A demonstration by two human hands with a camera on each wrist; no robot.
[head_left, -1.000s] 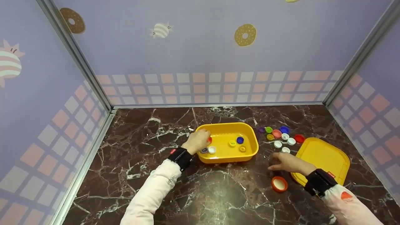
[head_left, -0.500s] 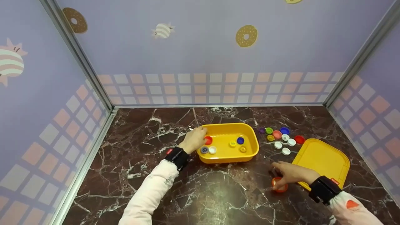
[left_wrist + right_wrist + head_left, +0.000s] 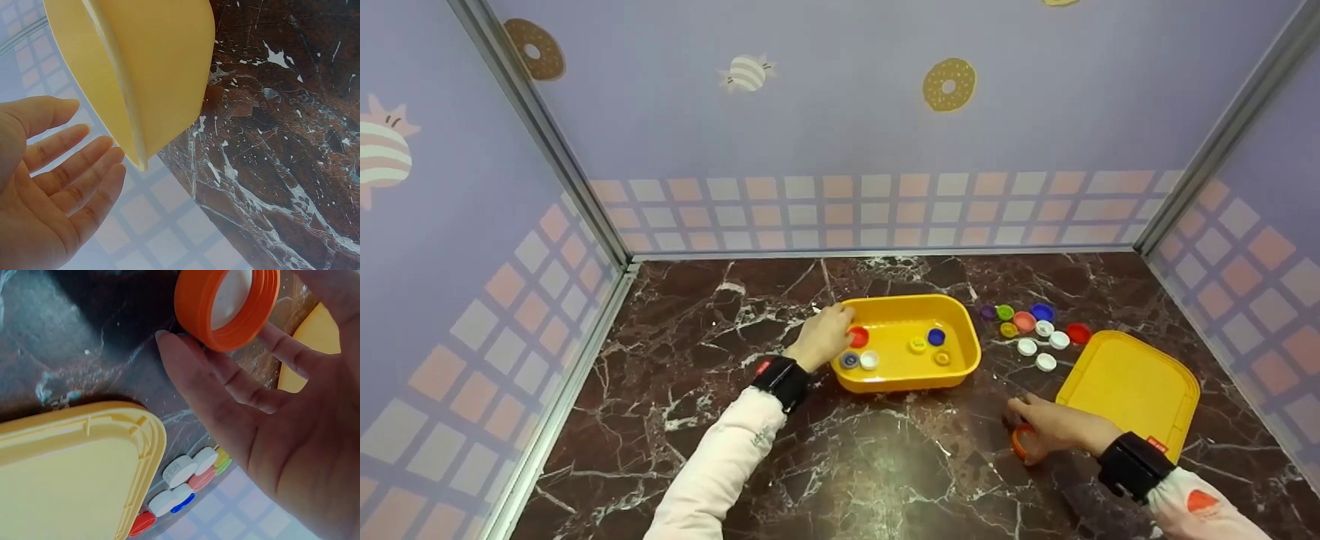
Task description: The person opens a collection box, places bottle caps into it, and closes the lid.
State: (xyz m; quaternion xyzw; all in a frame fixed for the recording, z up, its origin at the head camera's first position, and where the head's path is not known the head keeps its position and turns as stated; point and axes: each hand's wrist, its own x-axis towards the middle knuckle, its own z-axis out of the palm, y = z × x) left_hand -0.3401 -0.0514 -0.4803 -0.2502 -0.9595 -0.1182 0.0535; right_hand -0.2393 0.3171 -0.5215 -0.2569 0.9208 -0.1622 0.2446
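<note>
1. The table [image 3: 825,480] is dark red-brown with squiggly white lines.
2. A yellow box [image 3: 907,386] sits on it.
3. Little round caps [image 3: 1024,322] of many colors lie beside the box.
4. A flat yellow lid [image 3: 1136,382] lies near them.

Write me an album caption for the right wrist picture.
A right hand grips a round orange plastic cap near a flat yellow plastic lid.

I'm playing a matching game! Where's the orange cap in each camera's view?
Head: the orange cap is at lower right, in the right hand.
Left wrist: not in it.
Right wrist: right of centre, cut off by the top edge.
Shared landmark: the dark marbled tabletop shows in all three.
</note>
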